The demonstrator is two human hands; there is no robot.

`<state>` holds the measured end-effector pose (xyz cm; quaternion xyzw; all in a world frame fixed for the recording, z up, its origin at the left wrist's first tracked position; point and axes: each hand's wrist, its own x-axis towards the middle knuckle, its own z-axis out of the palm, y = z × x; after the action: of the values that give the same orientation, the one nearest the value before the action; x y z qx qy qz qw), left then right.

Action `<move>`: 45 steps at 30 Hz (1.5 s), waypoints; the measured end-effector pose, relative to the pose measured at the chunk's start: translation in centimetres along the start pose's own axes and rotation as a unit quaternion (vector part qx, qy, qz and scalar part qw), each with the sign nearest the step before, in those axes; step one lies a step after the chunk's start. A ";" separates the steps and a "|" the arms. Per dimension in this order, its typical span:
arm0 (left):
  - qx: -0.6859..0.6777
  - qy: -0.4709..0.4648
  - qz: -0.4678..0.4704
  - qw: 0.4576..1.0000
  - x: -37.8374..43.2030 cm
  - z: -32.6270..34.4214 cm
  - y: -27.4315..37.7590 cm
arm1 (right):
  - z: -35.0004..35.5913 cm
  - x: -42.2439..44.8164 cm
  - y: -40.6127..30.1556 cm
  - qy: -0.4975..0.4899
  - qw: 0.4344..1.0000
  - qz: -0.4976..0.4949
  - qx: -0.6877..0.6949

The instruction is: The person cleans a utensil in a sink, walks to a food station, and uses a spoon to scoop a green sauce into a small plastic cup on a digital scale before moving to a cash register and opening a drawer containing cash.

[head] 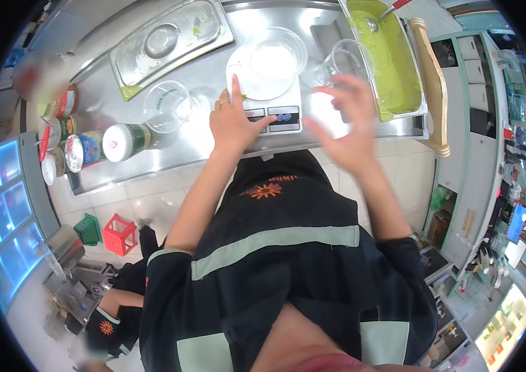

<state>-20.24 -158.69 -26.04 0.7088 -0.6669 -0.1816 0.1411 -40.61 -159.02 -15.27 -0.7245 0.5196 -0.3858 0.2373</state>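
Note:
My left hand (235, 118) rests at the left edge of a white kitchen scale (267, 100), its thumb over the control panel and its fingers spread. On the scale's round plate stands a clear plastic container (277, 56). Blurred, my right hand (349, 123) hovers to the right of the scale with fingers apart, holding nothing visible. Just beyond it lies a clear plastic cup (349, 60) beside a steel pan of green paste (390, 69), in which a red-handled utensil (390, 10) rests. Another clear cup (167, 107) is left of my left hand.
A steel lid (170, 42) smeared with green lies at the back left of the steel table (151, 160). Several jars and a can (74, 153) stand at its left end. A curved wooden board (432, 93) borders the right. Another person (121, 302) is at lower left, near a red stool (119, 235).

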 end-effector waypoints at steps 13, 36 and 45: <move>0.003 0.141 -0.139 0.980 -3.1 2.6 4.2 | -16.6 28.1 33.5 -0.125 0.971 0.066 -0.195; -0.178 0.213 -0.136 0.951 -7.0 5.6 13.7 | -18.1 20.2 20.5 -0.249 0.850 -0.316 -0.341; -0.484 0.021 -0.197 0.852 -4.5 7.0 18.4 | -18.5 10.8 22.2 -0.302 0.896 -0.234 -0.226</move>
<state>-39.96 -155.19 -23.82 0.6709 -0.3381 -0.4908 0.4412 -66.43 -175.82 -17.48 -0.9409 0.3117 -0.0647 0.1160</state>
